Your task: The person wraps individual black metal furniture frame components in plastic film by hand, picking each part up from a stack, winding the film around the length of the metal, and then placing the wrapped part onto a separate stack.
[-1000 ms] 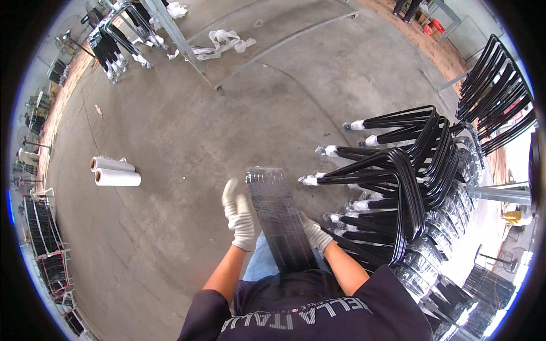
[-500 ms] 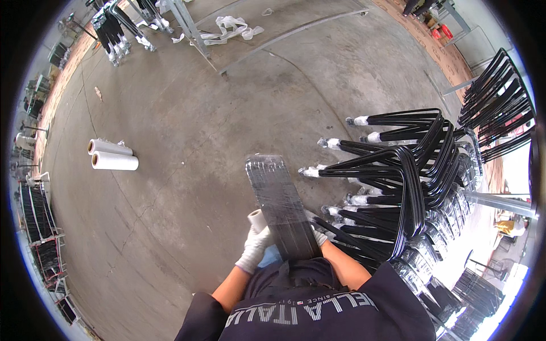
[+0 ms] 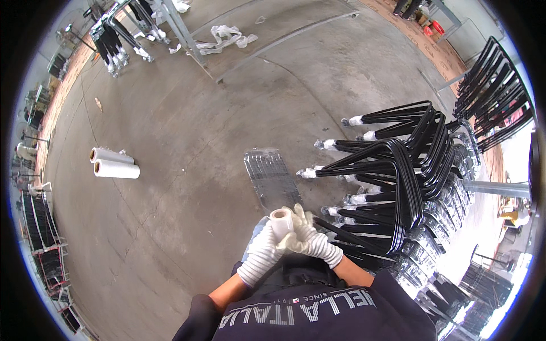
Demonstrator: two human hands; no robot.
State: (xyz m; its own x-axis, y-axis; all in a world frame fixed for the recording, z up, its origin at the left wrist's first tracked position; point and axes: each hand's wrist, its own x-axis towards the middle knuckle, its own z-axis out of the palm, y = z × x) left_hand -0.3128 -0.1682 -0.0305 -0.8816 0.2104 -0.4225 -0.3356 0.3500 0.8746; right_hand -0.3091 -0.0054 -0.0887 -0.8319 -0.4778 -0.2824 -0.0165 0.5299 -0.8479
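Note:
A small roll of clear stretch film stands tilted between my gloved hands, its cardboard core facing up. My left hand is closed round its left side. On the other side, my right hand also grips it, its fingers along the roll and its thumb low against it. Just beyond the hands, a flat bundle of black bars wrapped in film points away from me. Its near end is hidden behind my hands and the roll.
Bent black tube frames with film-wrapped ends are stacked at my right. Two larger film rolls lie on the floor at left. Farther off are a grey metal rack, white film scraps and hanging black frames.
The film roll has come from the left side of the bundle to above its near part. My right hand has moved from the bundle's right side onto the roll.

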